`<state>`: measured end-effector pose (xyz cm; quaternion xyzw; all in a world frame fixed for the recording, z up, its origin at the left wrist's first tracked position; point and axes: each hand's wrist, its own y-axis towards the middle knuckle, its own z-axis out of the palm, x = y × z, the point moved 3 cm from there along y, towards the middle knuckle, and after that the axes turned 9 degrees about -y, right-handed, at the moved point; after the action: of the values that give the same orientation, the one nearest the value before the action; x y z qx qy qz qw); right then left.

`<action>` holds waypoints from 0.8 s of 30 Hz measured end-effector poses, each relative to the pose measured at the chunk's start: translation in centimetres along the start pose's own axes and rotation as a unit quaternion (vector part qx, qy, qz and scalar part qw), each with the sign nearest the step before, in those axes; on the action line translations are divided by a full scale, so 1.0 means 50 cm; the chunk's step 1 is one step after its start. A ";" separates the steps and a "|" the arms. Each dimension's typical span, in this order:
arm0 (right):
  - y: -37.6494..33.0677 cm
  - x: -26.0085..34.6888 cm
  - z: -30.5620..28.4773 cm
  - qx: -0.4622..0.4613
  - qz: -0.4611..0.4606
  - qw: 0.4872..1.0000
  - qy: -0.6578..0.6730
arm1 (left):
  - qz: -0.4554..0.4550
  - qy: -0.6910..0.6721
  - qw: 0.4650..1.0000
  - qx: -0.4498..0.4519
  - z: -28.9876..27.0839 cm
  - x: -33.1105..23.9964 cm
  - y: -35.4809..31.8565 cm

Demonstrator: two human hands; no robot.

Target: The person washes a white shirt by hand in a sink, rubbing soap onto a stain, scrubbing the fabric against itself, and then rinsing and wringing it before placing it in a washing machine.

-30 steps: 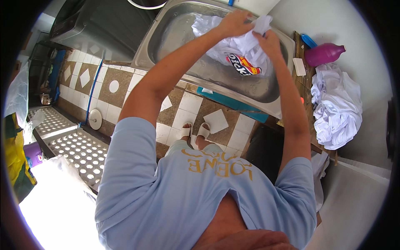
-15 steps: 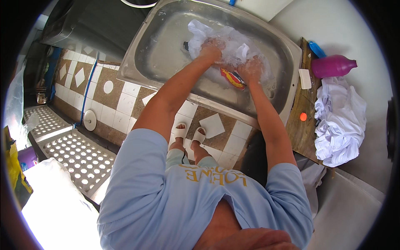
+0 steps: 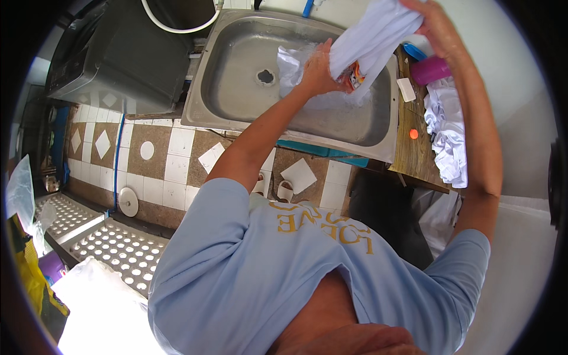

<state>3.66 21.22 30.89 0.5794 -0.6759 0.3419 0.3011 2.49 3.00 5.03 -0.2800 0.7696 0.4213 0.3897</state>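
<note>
A wet white garment [image 3: 376, 41] with a small colourful print stretches up out of the steel sink [image 3: 248, 107]. High above the sink's right end, my right hand [image 3: 436, 28] grips its upper part. Lower down, my left hand [image 3: 319, 70] is closed around the bunched cloth beside the print. The rest of the fabric hangs into the basin, where more white cloth [image 3: 290, 65] lies left of my left hand. The drain hole [image 3: 265, 77] shows in the sink's floor.
Right of the sink, a wooden board [image 3: 408, 155] carries a white block [image 3: 406, 89], an orange cap [image 3: 413, 134], a magenta bottle [image 3: 431, 71], a blue item [image 3: 414, 51] and crumpled white cloth [image 3: 447, 133]. A dark appliance [image 3: 127, 65] stands left. Perforated panels [image 3: 118, 248] lie lower left.
My right hand has lifted the garment from the basin up and to the right, stretching it out. My left hand has moved slightly right with the cloth. The drain hole has come into sight.
</note>
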 end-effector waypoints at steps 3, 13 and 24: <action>-0.152 0.173 -0.090 -0.133 -0.163 0.971 0.115 | 0.035 -0.179 0.983 -0.002 0.024 -0.070 0.067; -0.159 -0.259 -0.092 -0.032 0.120 0.974 -0.189 | -0.066 -0.125 0.986 0.090 -0.032 -0.127 0.240; -0.038 -0.110 0.242 -0.332 -0.349 0.790 0.380 | 0.250 -0.009 0.945 0.209 -0.083 -0.304 0.250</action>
<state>6.21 14.39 19.63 0.4633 -0.3305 0.1608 0.8064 -0.29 7.06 24.51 0.0130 0.8822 0.3375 0.3280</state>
